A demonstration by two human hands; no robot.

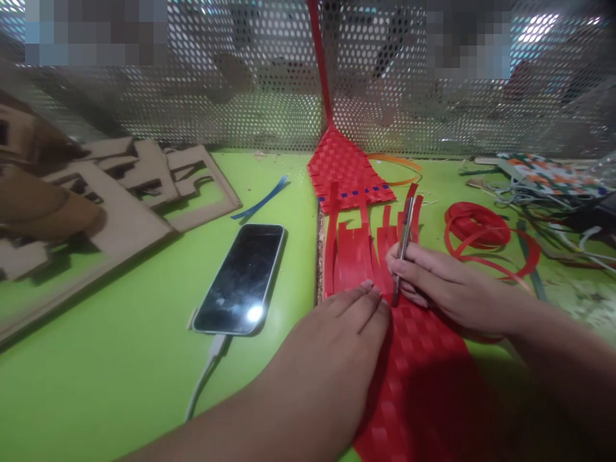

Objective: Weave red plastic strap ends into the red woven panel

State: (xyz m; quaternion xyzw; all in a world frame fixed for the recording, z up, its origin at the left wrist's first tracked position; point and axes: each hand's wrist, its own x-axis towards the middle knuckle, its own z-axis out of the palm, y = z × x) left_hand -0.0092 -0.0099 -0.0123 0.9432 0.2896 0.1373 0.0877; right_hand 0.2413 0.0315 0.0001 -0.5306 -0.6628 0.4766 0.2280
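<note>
A red woven strap mat [404, 378] runs from the table's front toward the middle, with loose red strips [353, 253] standing at its far end. My left hand [332, 353] lies palm down on the mat's left side, fingers stretched out by the base of the strips. In my right hand [445, 285] is a slim metal tool [407, 221], gripped like a pen. Its lower tip meets the weave just right of my left fingertips; whether it is tweezers or a blade I cannot make out. Beyond the strips is a pointed red woven piece [344, 160] with a row of blue squares.
Left of the mat lies a phone [240, 279] with a white cable [202, 385]. Cardboard cut-outs [129, 212] fill the far left. On the right are a red strap coil [479, 224] and a tangle of cords [524, 192]. A perforated metal screen [269, 122] closes the back.
</note>
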